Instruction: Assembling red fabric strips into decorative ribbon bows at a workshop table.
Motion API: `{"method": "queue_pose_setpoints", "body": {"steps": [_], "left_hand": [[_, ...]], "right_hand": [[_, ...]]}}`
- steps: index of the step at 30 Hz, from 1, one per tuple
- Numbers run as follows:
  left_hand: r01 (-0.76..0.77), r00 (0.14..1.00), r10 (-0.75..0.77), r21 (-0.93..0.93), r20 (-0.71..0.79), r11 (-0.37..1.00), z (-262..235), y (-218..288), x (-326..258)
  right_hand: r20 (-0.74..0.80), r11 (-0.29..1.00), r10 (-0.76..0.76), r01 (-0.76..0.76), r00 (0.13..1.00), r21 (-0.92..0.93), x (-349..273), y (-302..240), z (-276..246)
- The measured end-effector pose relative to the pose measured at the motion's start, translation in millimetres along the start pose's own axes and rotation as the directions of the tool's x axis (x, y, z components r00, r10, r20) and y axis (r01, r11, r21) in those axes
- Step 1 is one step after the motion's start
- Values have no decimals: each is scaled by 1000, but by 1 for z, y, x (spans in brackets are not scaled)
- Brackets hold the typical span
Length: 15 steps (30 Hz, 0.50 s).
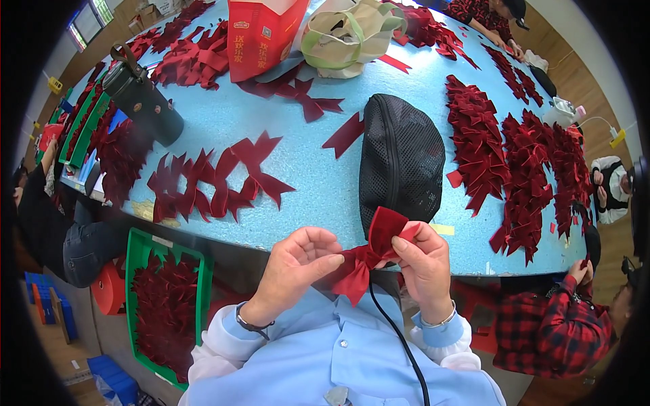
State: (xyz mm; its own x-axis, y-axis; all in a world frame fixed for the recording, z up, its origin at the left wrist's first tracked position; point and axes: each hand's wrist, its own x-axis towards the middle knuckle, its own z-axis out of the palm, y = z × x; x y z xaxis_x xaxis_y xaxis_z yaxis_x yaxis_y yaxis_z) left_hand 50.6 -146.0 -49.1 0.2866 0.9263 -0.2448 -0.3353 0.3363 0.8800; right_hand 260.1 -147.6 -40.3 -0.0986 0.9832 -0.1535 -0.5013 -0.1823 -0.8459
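Both hands pinch one dark red velvet bow (pixel 369 256) at 6 o'clock, over table edge (pixel 284 233) | left hand (pixel 298 260) grips centre knot | right hand (pixel 423 260) holds upper loop | risk: loosened pinch lets knot unfold, bow drops into lap.

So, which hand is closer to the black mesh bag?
Right. The right hand is just below the black mesh bag, near its lower edge, pinching the red bow. The left hand holds the bow too, further left of the bag.
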Motion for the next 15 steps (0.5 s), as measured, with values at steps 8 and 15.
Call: {"method": "queue_pose_setpoints", "body": {"steps": [8, 15], "left_hand": [[-481, 876, 458, 182, 154, 858, 12, 9, -18], [-39, 996, 64, -361, 56, 932, -3, 14, -41]], "right_hand": [[40, 666, -545, 461, 837, -587, -19, -11, 32], [710, 208, -441, 832, 549, -514, -34, 17, 78]]}}
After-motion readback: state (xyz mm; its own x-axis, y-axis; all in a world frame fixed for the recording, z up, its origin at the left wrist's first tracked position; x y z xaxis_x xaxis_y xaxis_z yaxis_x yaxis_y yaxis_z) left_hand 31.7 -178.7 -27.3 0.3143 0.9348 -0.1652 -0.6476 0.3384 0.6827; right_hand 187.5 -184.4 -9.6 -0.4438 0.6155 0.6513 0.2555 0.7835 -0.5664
